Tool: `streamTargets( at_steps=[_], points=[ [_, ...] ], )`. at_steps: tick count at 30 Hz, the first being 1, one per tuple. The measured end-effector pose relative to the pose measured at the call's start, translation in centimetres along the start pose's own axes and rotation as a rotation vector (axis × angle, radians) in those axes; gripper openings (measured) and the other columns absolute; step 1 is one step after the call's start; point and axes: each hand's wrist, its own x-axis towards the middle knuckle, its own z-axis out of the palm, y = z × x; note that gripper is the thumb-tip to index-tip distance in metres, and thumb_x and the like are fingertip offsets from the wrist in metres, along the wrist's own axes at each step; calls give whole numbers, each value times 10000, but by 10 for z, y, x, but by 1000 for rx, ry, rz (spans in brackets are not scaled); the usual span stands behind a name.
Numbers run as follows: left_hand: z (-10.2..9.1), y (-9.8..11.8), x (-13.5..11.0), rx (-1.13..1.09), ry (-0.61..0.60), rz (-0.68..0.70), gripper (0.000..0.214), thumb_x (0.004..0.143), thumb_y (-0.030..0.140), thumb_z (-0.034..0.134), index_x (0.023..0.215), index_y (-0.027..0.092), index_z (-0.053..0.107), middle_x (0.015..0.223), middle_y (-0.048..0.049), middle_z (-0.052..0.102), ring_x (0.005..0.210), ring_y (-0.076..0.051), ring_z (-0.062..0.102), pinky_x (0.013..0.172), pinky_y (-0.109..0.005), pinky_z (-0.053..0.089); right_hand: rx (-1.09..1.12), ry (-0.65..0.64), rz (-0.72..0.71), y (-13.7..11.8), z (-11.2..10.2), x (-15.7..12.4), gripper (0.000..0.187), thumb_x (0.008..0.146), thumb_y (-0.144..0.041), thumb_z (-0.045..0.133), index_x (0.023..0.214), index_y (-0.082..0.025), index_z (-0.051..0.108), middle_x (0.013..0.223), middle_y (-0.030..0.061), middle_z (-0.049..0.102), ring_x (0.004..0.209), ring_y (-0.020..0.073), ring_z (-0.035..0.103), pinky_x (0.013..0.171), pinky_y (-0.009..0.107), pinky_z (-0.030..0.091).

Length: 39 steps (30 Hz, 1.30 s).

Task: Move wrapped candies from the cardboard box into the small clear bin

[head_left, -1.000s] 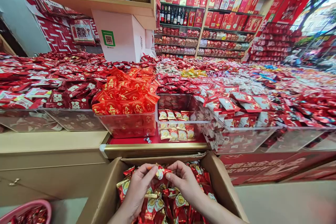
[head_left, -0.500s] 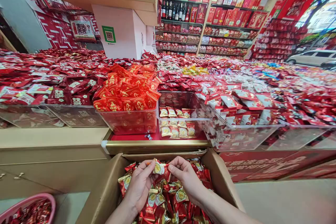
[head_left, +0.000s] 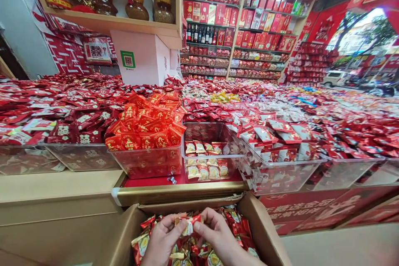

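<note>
Between my two hands is one small wrapped candy, red and gold with a pale patch. My left hand pinches its left end between thumb and fingers. The right end is gripped by my right hand, thumb in front. Both hands are above an open cardboard box, which is full of similar wrapped candies. Beyond the box, a clear plastic bin holds the same kind of candies in neat rows, stacked only partway up.
Left of that bin stands a clear bin heaped with orange-red packets. More bins of red and white packets line the counter. A gold-edged ledge runs behind the box. A white block with a QR code stands farther back.
The view has tilted up, so the counter and box appear lower. Both hands still hold the candy, its wrapper turned a little and the fingers closer together around it.
</note>
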Motion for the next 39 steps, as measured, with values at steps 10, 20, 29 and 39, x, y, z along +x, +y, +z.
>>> streamTargets(
  at_steps=[10,20,29,39],
  points=[
    [-1,2,2,280,-112,123,194,587,307,710,738,192,673,718,-15,680,740,-195,580,673,-276,455,-162,-61,-80,7,-14,5,315,703,-423,579,681,-156,413,550,-35,478,464,70,450,448,195,344],
    [-7,-18,10,155,-83,86,204,602,361,687,697,181,691,695,-29,686,703,-195,580,670,-293,453,-152,-27,-93,9,-8,10,355,648,-444,626,708,-155,428,582,-44,448,478,57,420,430,176,342],
    [1,-11,5,323,-72,154,224,504,359,741,609,170,684,591,-22,682,617,-197,582,611,-286,467,-373,22,-166,17,-14,11,297,738,-424,532,661,-164,412,572,-43,423,502,63,410,481,187,368],
    [-1,2,2,290,4,95,230,602,337,685,759,171,658,723,-24,699,740,-203,598,697,-287,461,-1117,11,-959,-112,13,-25,148,807,-159,458,931,-161,537,905,71,558,860,128,497,748,239,420]
  ],
)
